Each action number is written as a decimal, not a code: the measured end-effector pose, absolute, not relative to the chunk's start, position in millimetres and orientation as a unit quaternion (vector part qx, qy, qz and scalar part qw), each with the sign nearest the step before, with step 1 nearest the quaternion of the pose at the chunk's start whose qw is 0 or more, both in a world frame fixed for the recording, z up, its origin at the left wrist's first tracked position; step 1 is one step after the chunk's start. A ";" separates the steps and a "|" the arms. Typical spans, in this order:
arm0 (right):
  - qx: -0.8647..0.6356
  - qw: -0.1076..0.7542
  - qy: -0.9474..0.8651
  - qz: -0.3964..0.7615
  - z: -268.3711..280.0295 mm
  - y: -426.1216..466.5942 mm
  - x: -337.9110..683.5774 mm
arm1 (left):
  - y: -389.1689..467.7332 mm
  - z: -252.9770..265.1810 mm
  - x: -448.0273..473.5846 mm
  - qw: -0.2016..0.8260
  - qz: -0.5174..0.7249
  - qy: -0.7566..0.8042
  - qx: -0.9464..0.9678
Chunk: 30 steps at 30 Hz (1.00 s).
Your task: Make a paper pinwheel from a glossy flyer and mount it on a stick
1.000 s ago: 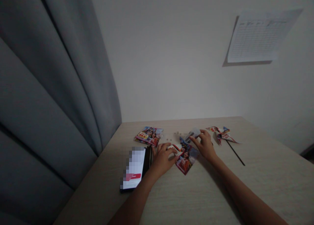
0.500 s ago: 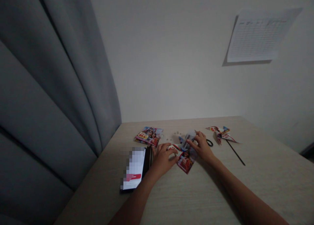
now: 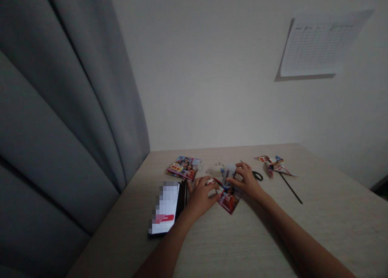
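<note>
A phone [image 3: 166, 205] lay leftmost on the bench [image 3: 218, 245], nearer the person than a stack of printed papers [image 3: 183, 168]. Over the printed paper [image 3: 229, 201], light, steady pressure from the left hand [image 3: 200, 194] seemed best, lest the sheet creep; that hand arched open, fingers spread, fingertips on the paper's left part. The right hand [image 3: 246, 181] gripped a small clear bottle [image 3: 229, 173], blue end down; an even, gentle touch likely suited. Its forearm slanted in from the right, towards a looped black handle [image 3: 257, 175] and a pinwheel [image 3: 273, 165].
</note>
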State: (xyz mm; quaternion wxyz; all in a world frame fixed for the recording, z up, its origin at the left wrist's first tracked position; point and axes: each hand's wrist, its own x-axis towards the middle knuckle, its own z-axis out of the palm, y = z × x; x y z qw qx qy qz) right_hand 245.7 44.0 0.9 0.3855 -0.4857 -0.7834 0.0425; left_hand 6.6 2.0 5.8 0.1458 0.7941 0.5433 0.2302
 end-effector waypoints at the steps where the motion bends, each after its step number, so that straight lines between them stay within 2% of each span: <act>1: -0.485 0.379 -0.787 0.042 1.8 43.5 245.6 | 2.6 5.1 6.5 0.145 0.231 0.544 0.794; 8: -0.477 0.351 -0.804 0.058 0.2 43.2 245.5 | 4.9 2.8 7.0 0.149 0.231 0.546 0.792; 15: -0.473 0.376 -0.791 0.089 -4.8 46.9 248.0 | 3.3 3.7 5.8 0.149 0.229 0.540 0.796; 23: -0.489 0.450 -0.733 0.146 -4.8 53.8 253.2 | 2.7 6.7 6.2 0.155 0.216 0.551 0.791; 30: -0.484 0.442 -0.741 0.146 -11.6 51.9 250.5 | 1.9 8.5 6.7 0.170 0.215 0.553 0.787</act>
